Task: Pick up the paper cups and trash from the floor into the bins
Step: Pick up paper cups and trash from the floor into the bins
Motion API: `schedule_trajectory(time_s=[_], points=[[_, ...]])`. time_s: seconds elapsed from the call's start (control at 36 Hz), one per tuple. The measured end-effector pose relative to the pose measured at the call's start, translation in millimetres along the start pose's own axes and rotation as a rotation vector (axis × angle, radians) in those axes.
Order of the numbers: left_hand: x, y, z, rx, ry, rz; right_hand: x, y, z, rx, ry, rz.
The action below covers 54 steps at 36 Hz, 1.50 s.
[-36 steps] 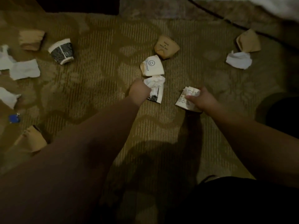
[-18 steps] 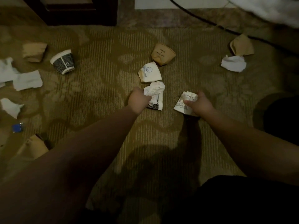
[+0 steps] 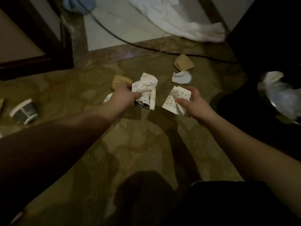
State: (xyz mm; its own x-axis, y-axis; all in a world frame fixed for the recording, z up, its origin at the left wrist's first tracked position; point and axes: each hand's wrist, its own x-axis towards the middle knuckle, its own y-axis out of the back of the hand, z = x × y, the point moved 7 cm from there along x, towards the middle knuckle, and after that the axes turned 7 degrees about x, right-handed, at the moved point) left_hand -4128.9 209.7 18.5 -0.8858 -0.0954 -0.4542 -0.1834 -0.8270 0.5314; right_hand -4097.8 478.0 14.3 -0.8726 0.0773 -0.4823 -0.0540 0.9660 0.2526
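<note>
Both hands full, bin waiting off to the right

The left hand [image 3: 125, 97] gripped a crumpled white wad [image 3: 145, 86] and the right hand [image 3: 192, 101] pinched a flattened printed cup [image 3: 172, 101]; loose holds could have spilled either short of the bin [image 3: 280, 98] beyond the right hand, while a brown cup [image 3: 184, 63] and tissue [image 3: 181, 77] lay farther off.

Crumpled white cup [image 3: 145, 88] and printed cup [image 3: 175, 100] — both seemingly lifted.
</note>
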Motion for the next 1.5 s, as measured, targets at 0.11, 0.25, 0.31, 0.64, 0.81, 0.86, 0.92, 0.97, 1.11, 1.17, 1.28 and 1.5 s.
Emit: schedule_trajectory(time_s=[0.11, 0.25, 0.31, 0.64, 0.81, 0.86, 0.92, 0.97, 1.11, 1.17, 1.28, 1.5], points=[[-7, -9, 68, -0.052, -0.086, -0.037, -38, 61, -33, 0.025, 0.082, 0.128], [-29, -46, 159, -0.094, -0.261, -0.154, -95, 139, -63, -0.062, 0.184, 0.293], [-40, -65, 192, -0.098, -0.317, -0.197, -116, 169, -65, -0.108, 0.193, 0.363], [-95, -186, 325, 0.153, -0.650, -0.299, -194, 345, -32, -0.096, 0.179, 0.832], [-98, -243, 364, 0.371, -0.854, -0.240, -181, 383, -15, -0.094, 0.110, 0.870], [-95, -258, 373, 0.411, -0.883, -0.214, -169, 384, -11, -0.131, 0.083, 0.826], [-91, -274, 380, 0.449, -0.918, -0.197, -155, 382, -5, -0.175, 0.064, 0.767], [-88, -289, 385, 0.496, -0.946, -0.182, -143, 380, -1, -0.226, 0.051, 0.703], [-75, -327, 391, 0.582, -0.963, -0.183, -110, 373, 8, -0.383, 0.028, 0.513], [-72, -344, 388, 0.671, -0.999, -0.195, -98, 367, 13, -0.509, 0.009, 0.446], [-68, -366, 378, 0.915, -1.103, -0.158, -80, 346, 13, -0.737, -0.010, 0.314], [-55, -389, 369, 1.298, -1.172, -0.074, -52, 335, 30, -1.222, -0.106, 0.196]])
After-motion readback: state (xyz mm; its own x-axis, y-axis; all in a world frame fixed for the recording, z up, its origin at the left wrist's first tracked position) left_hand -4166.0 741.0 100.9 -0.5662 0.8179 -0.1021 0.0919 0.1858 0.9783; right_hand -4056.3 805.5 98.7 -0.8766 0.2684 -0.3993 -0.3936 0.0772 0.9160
